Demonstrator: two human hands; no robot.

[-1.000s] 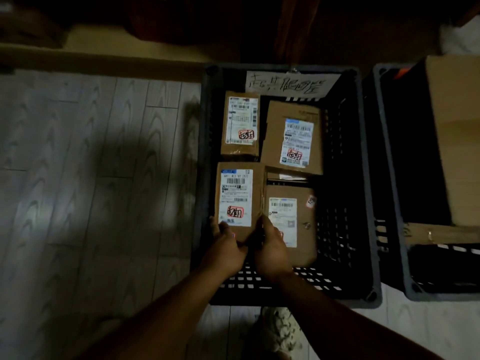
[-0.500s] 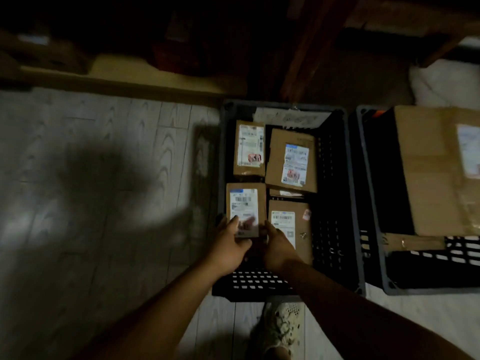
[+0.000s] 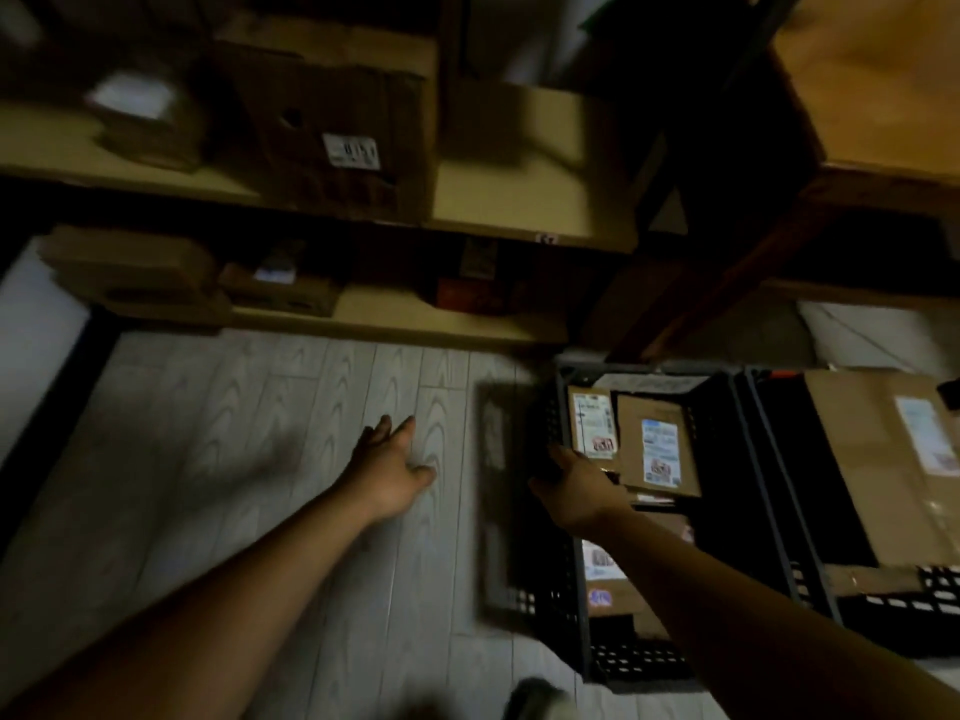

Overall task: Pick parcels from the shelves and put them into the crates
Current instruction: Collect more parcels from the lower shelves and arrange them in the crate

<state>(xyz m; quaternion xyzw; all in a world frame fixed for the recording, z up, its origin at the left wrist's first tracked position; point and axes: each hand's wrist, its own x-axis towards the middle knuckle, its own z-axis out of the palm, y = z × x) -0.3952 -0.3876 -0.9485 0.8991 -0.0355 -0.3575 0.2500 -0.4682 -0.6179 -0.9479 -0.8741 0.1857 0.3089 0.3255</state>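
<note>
A dark plastic crate (image 3: 563, 605) stands on the floor at the right and holds several brown parcels with white labels (image 3: 657, 446). My left hand (image 3: 392, 467) reaches forward over the bare floor, fingers straight, holding nothing. My right hand (image 3: 576, 485) hovers over the crate's left side with its fingers stretched out, empty as far as the blurred view shows. Above, wooden shelves (image 3: 519, 215) carry more parcels, among them a large brown box with a white label (image 3: 343, 142) and flatter boxes (image 3: 140, 278) on the lowest shelf.
A second dark crate (image 3: 769, 485) at the far right holds a big cardboard box (image 3: 883, 459). A dark upright shelf post (image 3: 727, 241) rises behind the crates. The light wood-grain floor (image 3: 234, 433) spreads to the left. A shoe tip (image 3: 535, 698) shows at the bottom.
Both hands have let go of the labelled parcel, which lies in the crate. The view has swung up and left toward the shelves, and my left hand has moved out over the floor.
</note>
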